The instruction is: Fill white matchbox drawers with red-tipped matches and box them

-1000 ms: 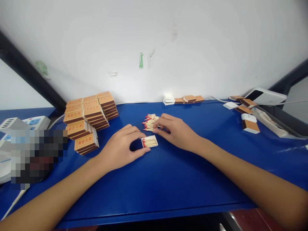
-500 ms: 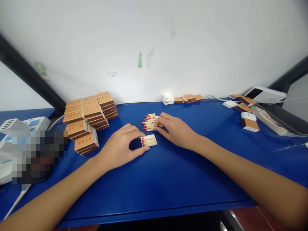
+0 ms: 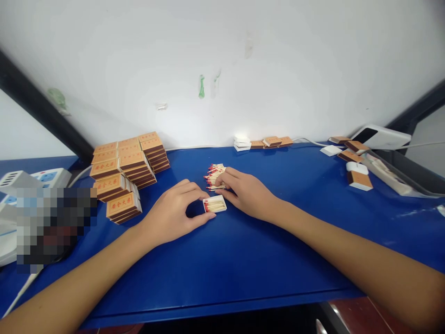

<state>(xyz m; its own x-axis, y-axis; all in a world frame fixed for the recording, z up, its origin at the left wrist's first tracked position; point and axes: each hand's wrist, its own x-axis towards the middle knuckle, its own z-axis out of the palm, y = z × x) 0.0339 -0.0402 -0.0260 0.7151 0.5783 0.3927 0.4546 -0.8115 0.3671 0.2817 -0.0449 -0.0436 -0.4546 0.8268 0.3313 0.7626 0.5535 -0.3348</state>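
Note:
My left hand (image 3: 177, 208) grips a small white matchbox tray (image 3: 220, 208) at its left end, thumb at the near side and fingers at the far side. Red-tipped matches lie in the tray, their heads toward the left. Just behind the tray is a loose pile of matches (image 3: 214, 172) on the blue table, heads mostly to the left. My right hand (image 3: 245, 190) is at the right side of this pile, with thumb and fingertips closed together on matches. How many they pinch is hidden.
Stacked matchboxes (image 3: 130, 162) stand at the left, near a power strip (image 3: 57, 178) and a blurred dark object (image 3: 57, 232). White trays (image 3: 242, 143) and matchbox sleeves (image 3: 274, 141) lie along the wall (image 3: 295, 69). More sleeves (image 3: 359, 180) and a grey bin (image 3: 410, 171) are at the right.
My right hand has moved slightly left and nearer to me, over more of the match pile. My left hand still holds the tray in the same place.

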